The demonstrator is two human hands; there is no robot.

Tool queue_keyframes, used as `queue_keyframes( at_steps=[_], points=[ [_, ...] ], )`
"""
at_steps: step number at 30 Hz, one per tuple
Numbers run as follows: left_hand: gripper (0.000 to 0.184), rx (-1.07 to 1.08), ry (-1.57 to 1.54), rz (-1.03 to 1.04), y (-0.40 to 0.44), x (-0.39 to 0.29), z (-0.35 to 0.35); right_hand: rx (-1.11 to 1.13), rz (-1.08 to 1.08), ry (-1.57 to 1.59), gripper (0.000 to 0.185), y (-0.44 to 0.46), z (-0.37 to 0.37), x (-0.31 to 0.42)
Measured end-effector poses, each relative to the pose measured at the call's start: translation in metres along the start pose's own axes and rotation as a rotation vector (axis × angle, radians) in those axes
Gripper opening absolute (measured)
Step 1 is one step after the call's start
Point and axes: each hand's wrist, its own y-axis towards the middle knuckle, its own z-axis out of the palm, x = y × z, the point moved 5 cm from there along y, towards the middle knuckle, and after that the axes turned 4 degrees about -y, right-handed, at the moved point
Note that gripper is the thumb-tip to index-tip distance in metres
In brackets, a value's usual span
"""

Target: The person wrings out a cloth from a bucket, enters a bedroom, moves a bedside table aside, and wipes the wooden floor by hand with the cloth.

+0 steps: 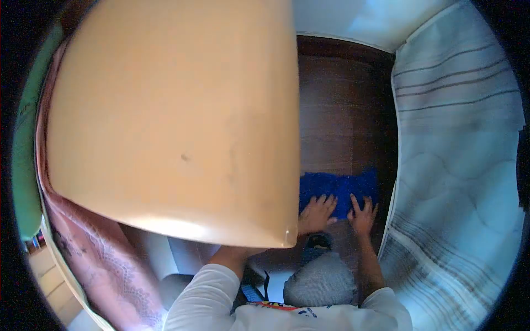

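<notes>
A blue cloth [338, 185] lies spread on the dark wooden floor, its edges uneven. My left hand [318, 214] rests on the cloth's near edge with the fingers stretched out. To the right of it, my right hand [362, 216] presses on the same cloth, fingers spread. Neither hand grips anything. Part of my left forearm is hidden under a large smooth beige panel [182, 116], which also covers the left end of the cloth.
The beige panel fills the upper left, above a pink patterned fabric [110, 251]. A pale striped bed cover [452, 165] hangs along the right. Brown floor [345, 116] runs up to a white surface [359, 19] at the back. My bent knee [323, 278] is close below.
</notes>
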Motion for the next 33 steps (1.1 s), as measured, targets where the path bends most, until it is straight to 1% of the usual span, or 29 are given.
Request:
queue_keyframes(
  at_steps=[2, 4, 5, 6, 7, 9, 11, 12, 13, 14, 15, 16, 17, 19, 22, 24, 25, 26, 28, 31, 32, 33],
  points=[
    [0.062, 0.059, 0.025, -0.021, 0.032, 0.008, -0.014, 0.004, 0.076, -0.023, 0.073, -0.002, 0.01, -0.002],
    [0.052, -0.037, 0.135, -0.016, 0.053, 0.009, -0.025, -0.012, 0.164, -0.052, 0.072, 0.008, 0.016, 0.001],
    [0.047, -0.085, 0.19, -0.017, 0.064, 0.008, -0.029, -0.057, 0.198, -0.041, 0.071, 0.016, 0.016, 0.003],
    [0.044, -0.232, 0.277, 0.035, 0.086, 0.018, -0.011, -0.097, 0.23, -0.027, 0.069, 0.022, 0.014, 0.006],
    [0.041, -0.375, 0.363, 0.082, 0.113, 0.041, 0.029, -0.133, 0.26, -0.013, 0.067, 0.025, 0.014, 0.007],
    [0.035, -0.212, 0.362, 0.038, 0.113, 0.035, -0.023, -0.158, 0.273, 0.015, 0.068, 0.039, 0.021, -0.001],
    [0.042, -0.224, 0.256, 0.004, 0.105, 0.046, -0.034, -0.174, 0.247, 0.017, 0.068, 0.048, 0.015, 0.011],
    [0.045, -0.239, 0.309, 0.041, 0.099, 0.052, -0.027, -0.182, 0.223, -0.003, 0.068, 0.048, 0.006, 0.016],
    [0.048, -0.256, 0.364, 0.078, 0.092, 0.058, -0.019, -0.247, 0.133, -0.013, 0.066, 0.041, -0.001, 0.024],
    [0.052, -0.275, 0.418, 0.114, 0.086, 0.064, -0.012, -0.134, 0.103, -0.023, 0.067, 0.037, 0.0, 0.027],
    [0.055, -0.284, 0.354, 0.178, 0.066, 0.079, -0.005, -0.139, 0.054, -0.077, 0.069, 0.029, 0.015, 0.028],
    [0.058, -0.291, 0.29, 0.25, 0.048, 0.093, 0.003, -0.045, -0.014, -0.072, 0.071, 0.023, 0.018, 0.036],
    [0.061, -0.273, 0.286, 0.251, 0.024, 0.104, 0.003, 0.05, -0.075, -0.071, 0.074, 0.014, 0.019, 0.051],
    [0.067, -0.233, 0.264, 0.262, -0.027, 0.12, 0.006, 0.117, -0.233, 0.049, 0.082, 0.003, 0.022, 0.085],
    [0.071, -0.251, 0.112, 0.377, -0.095, 0.164, -0.008, 0.029, -0.478, 0.113, 0.089, -0.005, 0.033, 0.14],
    [0.071, -0.277, 0.078, 0.432, -0.132, 0.2, -0.023, 0.182, -0.607, 0.125, 0.092, 0.002, 0.011, 0.196],
    [0.07, -0.246, 0.144, 0.369, -0.156, 0.229, -0.038, 0.262, -0.69, 0.118, 0.094, 0.016, 0.003, 0.233],
    [0.069, -0.2, 0.202, 0.323, -0.179, 0.25, -0.051, 0.265, -0.748, 0.11, 0.095, 0.022, 0.003, 0.258],
    [0.067, -0.188, 0.188, 0.246, -0.218, 0.284, -0.066, 0.225, -0.896, 0.094, 0.097, 0.036, -0.006, 0.304],
    [0.068, -0.319, 0.223, 0.185, -0.279, 0.324, -0.08, 0.099, -1.1, 0.06, 0.095, 0.052, -0.008, 0.372],
    [0.069, -0.31, 0.225, 0.085, -0.296, 0.334, -0.084, 0.057, -1.154, 0.043, 0.094, 0.057, -0.007, 0.391],
    [0.069, -0.303, 0.227, -0.014, -0.314, 0.339, -0.093, 0.103, -1.154, -0.005, 0.093, 0.065, -0.014, 0.411]
  ],
)
